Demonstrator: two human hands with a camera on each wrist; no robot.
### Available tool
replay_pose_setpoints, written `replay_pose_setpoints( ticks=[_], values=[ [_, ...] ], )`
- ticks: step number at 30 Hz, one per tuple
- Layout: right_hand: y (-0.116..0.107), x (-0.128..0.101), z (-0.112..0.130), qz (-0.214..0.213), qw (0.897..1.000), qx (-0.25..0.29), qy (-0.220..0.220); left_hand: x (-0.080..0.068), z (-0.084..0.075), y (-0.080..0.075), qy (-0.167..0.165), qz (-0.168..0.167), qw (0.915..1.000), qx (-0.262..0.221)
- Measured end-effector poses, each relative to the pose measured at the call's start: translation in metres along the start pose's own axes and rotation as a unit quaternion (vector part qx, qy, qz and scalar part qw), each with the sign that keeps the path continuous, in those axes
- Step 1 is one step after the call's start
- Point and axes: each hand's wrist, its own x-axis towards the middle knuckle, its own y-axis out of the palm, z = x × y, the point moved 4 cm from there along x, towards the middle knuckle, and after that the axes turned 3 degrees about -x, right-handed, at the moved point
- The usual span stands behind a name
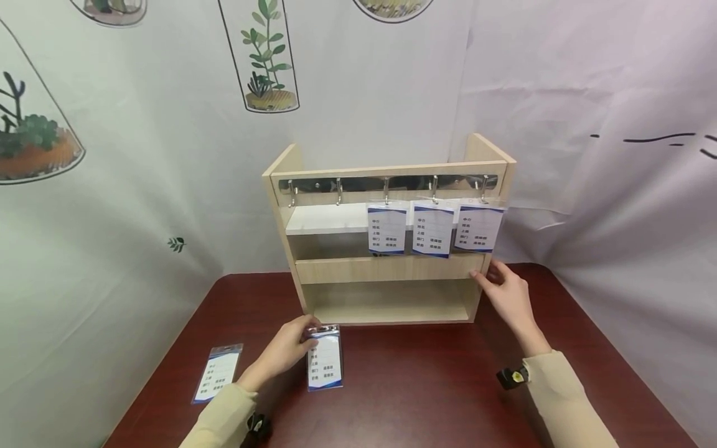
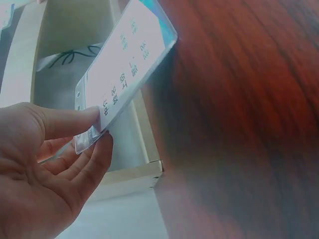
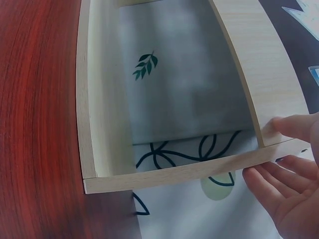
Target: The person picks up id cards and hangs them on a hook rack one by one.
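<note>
The left hand (image 1: 288,348) pinches the clear top edge of a badge card (image 1: 324,359) between thumb and fingers (image 2: 70,122); that grip lifts the card's near end while its far end slopes toward the dark red worktop (image 1: 426,386). Just beyond this grip stands the wooden shelf rack (image 1: 386,267), its open bottom compartment facing the card. Well out to the left of the grip a second badge card (image 1: 217,372) lies flat on the worktop.

The right hand (image 1: 506,292) has its fingers spread and nearly straight, thumb and fingertips (image 3: 294,127) touching the rack's right side panel at the level of the middle rail; it grips nothing. Just above that hand three badge cards (image 1: 434,228) hang side by side from the metal hook rail (image 1: 386,183), the nearest almost over the fingertips
</note>
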Motion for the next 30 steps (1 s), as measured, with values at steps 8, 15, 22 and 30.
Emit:
replay_pose_setpoints(
  ticks=[8,15,22,30],
  values=[
    [0.002,0.000,0.002,0.003,1.000,0.001,-0.009,0.002,-0.003,-0.007,-0.005,-0.022,0.9996,-0.016],
    [0.001,0.000,0.002,0.001,1.000,-0.005,-0.011,0.006,-0.010,-0.018,-0.002,-0.049,0.9985,-0.024],
    [0.000,-0.001,0.003,0.001,1.000,-0.001,-0.010,0.013,-0.018,-0.028,-0.003,-0.082,0.9958,-0.042],
    [-0.001,0.000,0.002,0.003,1.000,-0.004,-0.020,0.029,-0.036,-0.054,0.024,-0.133,0.9891,-0.058]
  ],
)
